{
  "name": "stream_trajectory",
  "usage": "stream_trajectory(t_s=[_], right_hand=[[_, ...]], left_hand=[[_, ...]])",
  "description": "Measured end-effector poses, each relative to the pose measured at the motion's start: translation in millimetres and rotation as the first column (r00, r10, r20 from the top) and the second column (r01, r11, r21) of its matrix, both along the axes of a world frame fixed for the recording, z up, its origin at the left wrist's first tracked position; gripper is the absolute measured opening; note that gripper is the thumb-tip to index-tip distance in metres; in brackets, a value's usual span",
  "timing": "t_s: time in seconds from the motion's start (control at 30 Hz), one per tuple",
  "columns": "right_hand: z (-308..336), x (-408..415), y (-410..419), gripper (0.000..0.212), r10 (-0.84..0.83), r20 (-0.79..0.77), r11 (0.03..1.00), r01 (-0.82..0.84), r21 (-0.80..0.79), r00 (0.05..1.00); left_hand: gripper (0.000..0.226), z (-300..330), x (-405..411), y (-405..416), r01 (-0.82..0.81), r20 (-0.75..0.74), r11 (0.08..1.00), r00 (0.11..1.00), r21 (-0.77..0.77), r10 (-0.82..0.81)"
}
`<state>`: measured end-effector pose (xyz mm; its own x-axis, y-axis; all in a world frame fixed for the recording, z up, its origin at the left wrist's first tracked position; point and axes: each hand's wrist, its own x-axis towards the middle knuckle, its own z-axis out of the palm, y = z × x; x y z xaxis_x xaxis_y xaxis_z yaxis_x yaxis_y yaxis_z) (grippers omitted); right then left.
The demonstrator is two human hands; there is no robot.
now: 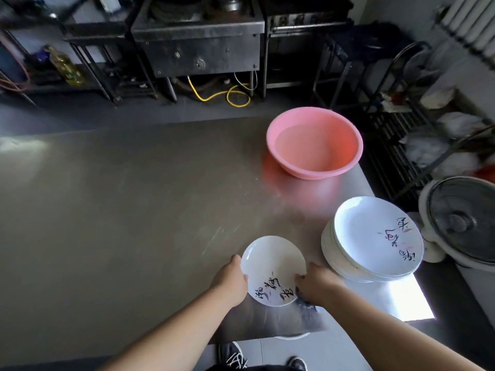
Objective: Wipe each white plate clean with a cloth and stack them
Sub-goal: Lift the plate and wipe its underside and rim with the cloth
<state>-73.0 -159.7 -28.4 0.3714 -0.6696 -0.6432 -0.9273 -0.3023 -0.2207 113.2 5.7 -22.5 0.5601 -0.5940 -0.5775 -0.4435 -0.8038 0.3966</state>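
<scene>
One round white plate with black brush lettering (pixel 273 271) is in hand; many more wait. Head view, the only view:

- Left hand (pixel 231 281) grips the plate's rim at its 9 o'clock side, thumb over the lip, fingers curled beneath. Plate appears lifted and tilted slightly over the near edge of the grey stainless steel table (pixel 134 196); whether it touches the steel I cannot tell.
- Right hand (pixel 314 286) sits at the plate's 4 o'clock, fingers curled round a dark grey cloth (pixel 308 306), pressing it at the rim. Cloth hangs below the hand.
- Stack of matching white lettered plates (pixel 375 239) stands at 2 o'clock from the held plate, near but apart, close to the table's right edge. Cannot tell whether this is the wiped pile or the waiting one; no second pile in view.
- Judgement: wiping of this plate is under way, stacking of it not yet done. Overall progress cannot be read with only one pile showing.
- Pink round plastic basin (pixel 314 143) at 1 o'clock, far side, near the right edge, well apart from the hands.

Edges and room: table's left half, 9 to 12 o'clock, is bare steel, ample for a second pile. Right side is crowded. Stack overhangs toward the right edge, with a white floor fan (pixel 460 223) just beyond; a nudge there risks a fall. Near edge lies right under the hands.
</scene>
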Motion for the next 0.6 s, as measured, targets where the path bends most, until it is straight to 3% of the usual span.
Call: stream_trajectory(t_s=[0.17,0.3,0.4,0.47,0.53,0.6], right_hand=[[2.6,-5.7,3.1,0.028,-0.021,0.1,1.0,0.021,0.002,0.995],[34.6,-9.0,7.5,0.021,-0.161,0.338,0.986,0.165,0.018,0.927],[80.2,-8.9,6.9,0.042,-0.322,0.578,0.943,0.308,0.126,0.75],[114.5,-6.7,5.0,0.057,-0.372,0.696,0.919,0.349,0.183,0.615],[147.4,-2.4,2.2,0.063,-0.401,0.774,0.902,0.357,0.241,0.49],[177.4,2.7,-0.3,0.057,-0.426,0.826,0.89,0.336,0.309,0.369]], left_hand=[[0.013,5.1,15.3,5.7,-0.063,-0.195,0.991,0.98,-0.114,0.04],[0.025,33.8,23.5,7.2,-0.137,-0.249,0.954,0.966,-0.267,0.069],[0.037,69.5,25.3,4.4,-0.229,-0.292,0.875,0.95,-0.427,0.106],[0.031,95.1,24.5,1.7,-0.318,-0.391,0.783,0.914,-0.535,0.105],[0.02,127.8,20.4,-1.5,-0.464,-0.585,0.653,0.81,-0.598,0.04],[0.031,157.2,18.4,-5.8,-0.683,-0.794,0.483,0.606,-0.548,-0.044]])
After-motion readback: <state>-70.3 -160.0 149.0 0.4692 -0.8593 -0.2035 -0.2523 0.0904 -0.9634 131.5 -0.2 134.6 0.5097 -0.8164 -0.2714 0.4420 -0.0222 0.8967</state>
